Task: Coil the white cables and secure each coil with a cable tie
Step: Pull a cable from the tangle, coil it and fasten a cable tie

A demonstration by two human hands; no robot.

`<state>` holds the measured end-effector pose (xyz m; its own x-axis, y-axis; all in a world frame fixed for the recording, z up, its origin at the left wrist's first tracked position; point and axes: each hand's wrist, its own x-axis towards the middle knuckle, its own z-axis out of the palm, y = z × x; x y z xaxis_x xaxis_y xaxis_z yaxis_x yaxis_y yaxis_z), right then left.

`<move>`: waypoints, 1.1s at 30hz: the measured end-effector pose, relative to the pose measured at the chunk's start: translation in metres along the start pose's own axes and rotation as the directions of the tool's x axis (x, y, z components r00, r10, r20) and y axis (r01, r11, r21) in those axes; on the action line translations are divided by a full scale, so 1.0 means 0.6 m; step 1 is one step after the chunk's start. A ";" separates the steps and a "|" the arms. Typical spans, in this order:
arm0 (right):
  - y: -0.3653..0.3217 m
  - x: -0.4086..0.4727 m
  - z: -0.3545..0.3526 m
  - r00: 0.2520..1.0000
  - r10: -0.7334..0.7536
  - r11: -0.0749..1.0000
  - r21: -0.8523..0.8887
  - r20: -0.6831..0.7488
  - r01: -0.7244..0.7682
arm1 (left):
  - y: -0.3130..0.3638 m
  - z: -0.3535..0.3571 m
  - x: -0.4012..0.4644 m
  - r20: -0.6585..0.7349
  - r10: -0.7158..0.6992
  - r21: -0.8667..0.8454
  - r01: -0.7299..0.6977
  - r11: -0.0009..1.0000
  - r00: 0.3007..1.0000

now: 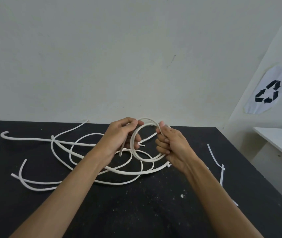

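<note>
Both hands hold a small coil of white cable (137,133) upright above the black table (154,212). My left hand (121,134) pinches the coil's top left, and a short cable end hangs below its fingers. My right hand (172,145) grips the coil's right side, thumb on top. Several loose white cables (64,143) lie tangled on the table below and left of the hands. Thin white cable ties (220,166) lie flat at the table's right side.
A pale wall stands right behind the table's far edge. At the right, a white surface (281,145) sits lower beyond the table edge, under a sheet with a recycling symbol (268,91). White specks dot the near tabletop.
</note>
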<state>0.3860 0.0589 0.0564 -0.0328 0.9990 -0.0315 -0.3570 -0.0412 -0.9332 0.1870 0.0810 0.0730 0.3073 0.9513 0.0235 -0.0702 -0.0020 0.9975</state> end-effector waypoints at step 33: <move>-0.035 0.009 -0.039 0.969 -0.079 0.983 0.141 -0.235 0.115 | 0.032 -0.110 0.000 -0.171 0.473 0.973 0.073 0.219 0.864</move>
<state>0.4150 0.0659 0.0678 0.2161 0.9755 -0.0407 -0.4861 0.0713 -0.8710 0.1231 0.1013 0.0881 0.0700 0.8742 0.4804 0.9302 -0.2311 0.2850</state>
